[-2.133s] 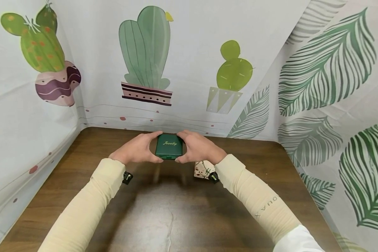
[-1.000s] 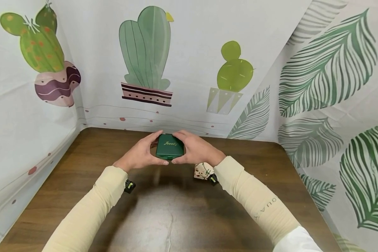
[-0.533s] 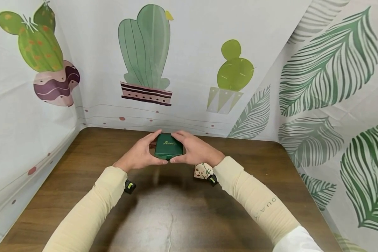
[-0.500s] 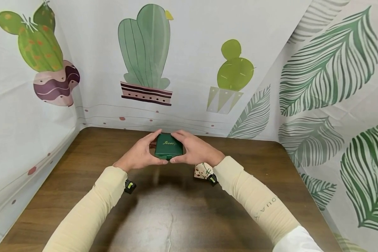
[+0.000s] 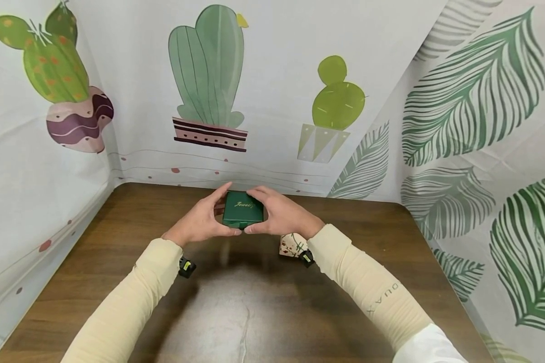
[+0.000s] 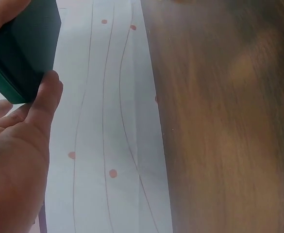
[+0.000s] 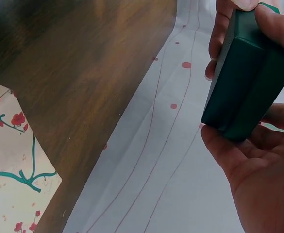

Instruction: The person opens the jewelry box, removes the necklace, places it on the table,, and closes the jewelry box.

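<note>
A dark green jewelry box point(image 5: 243, 207) with gold "Jewelry" lettering on its lid is held up near the table's far edge, its lid closed. My left hand point(image 5: 201, 217) holds it from the left, thumb along the front edge and fingers toward the back. From the right, my right hand point(image 5: 283, 214) grips it, thumb at the front and fingertips over the back right corner of the lid. In the left wrist view the left fingers point(image 6: 47, 94) touch the box's lower corner. The right wrist view shows the box point(image 7: 246, 73) pinched between thumb and fingers.
A cream box point(image 5: 292, 245) printed with red flowers and green branches rests on the brown wooden table point(image 5: 236, 312), partly hidden under the right wrist. Behind the table hangs a white cloth point(image 5: 272, 101) with cactus and leaf prints.
My right fingers have slid a little farther over the lid, covering the end of the lettering. The left index finger has lifted slightly. The green box stays almost in place.
</note>
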Tool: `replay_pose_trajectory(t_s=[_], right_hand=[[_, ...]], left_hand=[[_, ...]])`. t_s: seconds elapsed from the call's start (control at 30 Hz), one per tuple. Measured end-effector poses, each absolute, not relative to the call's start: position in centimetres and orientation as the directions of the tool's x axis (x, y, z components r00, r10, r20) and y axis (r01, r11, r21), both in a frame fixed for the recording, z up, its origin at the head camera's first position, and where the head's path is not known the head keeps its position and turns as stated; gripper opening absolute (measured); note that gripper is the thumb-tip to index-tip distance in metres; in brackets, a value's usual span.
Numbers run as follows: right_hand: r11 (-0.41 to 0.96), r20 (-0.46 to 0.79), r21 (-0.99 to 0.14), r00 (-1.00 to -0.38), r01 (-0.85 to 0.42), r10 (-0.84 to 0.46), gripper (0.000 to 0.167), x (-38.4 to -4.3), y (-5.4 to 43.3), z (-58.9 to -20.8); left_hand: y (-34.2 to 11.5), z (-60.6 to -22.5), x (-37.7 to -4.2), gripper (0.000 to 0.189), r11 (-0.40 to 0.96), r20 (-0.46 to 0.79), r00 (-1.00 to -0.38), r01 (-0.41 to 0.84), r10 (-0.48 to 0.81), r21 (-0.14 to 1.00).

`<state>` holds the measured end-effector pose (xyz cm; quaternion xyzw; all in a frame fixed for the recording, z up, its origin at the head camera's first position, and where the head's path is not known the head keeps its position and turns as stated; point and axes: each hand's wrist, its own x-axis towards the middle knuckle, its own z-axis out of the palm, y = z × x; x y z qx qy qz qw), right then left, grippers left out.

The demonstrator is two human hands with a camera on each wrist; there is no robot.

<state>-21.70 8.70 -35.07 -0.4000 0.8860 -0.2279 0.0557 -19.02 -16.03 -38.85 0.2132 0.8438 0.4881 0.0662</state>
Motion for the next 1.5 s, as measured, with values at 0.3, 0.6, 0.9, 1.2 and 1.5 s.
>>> replay_pose_trajectory(t_s=[0.3,0.6,0.9,1.2,1.5], right_hand=[[0.587,0.09,-0.469,-0.697,-0.66,-0.712,0.093,-21.75,8.66,-34.97],[0.593,0.107,-0.443,-0.696,-0.672,-0.71,0.094,-21.72,8.67,-35.01],[0.603,0.098,-0.439,-0.702,-0.666,-0.705,0.094,-21.47,8.74,-34.96],[0.594,0.091,-0.479,-0.709,-0.647,-0.699,0.094,-21.59,8.83,-34.91],[0.589,0.095,-0.488,-0.71,-0.644,-0.698,0.092,-21.41,8.85,-34.71]], left_hand=[[-16.13,-38.68,-19.03,0.121,0.415,0.1,-0.902,0.289,0.42,0.863],[-16.02,-38.58,-19.28,0.123,0.403,0.102,-0.899,0.289,0.426,0.868],[-16.02,-38.7,-19.09,0.124,0.38,0.103,-0.899,0.28,0.426,0.882],[-16.0,-38.27,-19.03,0.125,0.368,0.095,-0.901,0.266,0.422,0.891],[-15.92,-38.41,-19.07,0.126,0.364,0.085,-0.906,0.251,0.416,0.897]])
